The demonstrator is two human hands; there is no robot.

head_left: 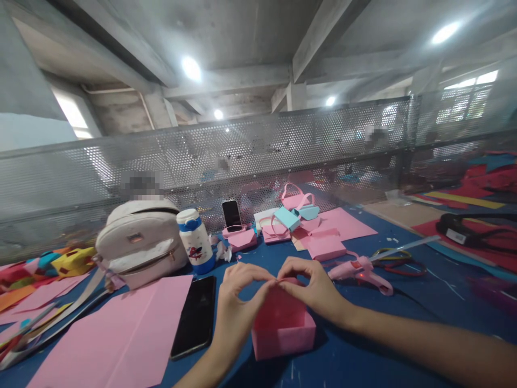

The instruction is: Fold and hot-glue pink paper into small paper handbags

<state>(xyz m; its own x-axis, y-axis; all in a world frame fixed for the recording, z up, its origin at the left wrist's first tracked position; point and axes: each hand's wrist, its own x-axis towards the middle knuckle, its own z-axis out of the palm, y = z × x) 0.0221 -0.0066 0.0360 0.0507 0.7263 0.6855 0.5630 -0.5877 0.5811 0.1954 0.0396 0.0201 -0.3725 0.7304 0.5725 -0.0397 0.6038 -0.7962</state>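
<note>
A small pink paper box (284, 339) stands on the blue table in front of me, its top uncovered and its far wall rising as a flap. My left hand (241, 291) pinches the flap's upper edge between thumb and forefinger. Close beside it, my right hand (309, 283) pinches the same edge, fingertips nearly touching the left ones. Just right of the hands lies a pink glue gun (361, 272) with a small red light and a clear glue stick (407, 248) out of its back. A folded pink paper piece (325, 245) lies behind my right hand.
Left are a pink sheet (125, 328), a black phone (196, 312), a white backpack (141, 242) and a bottle (195, 242). Small paper bags (240, 237) and a propped phone (231, 214) stand before the perforated metal screen (258, 151). Scissors (399, 264) and a black headset-like object (472, 229) lie right.
</note>
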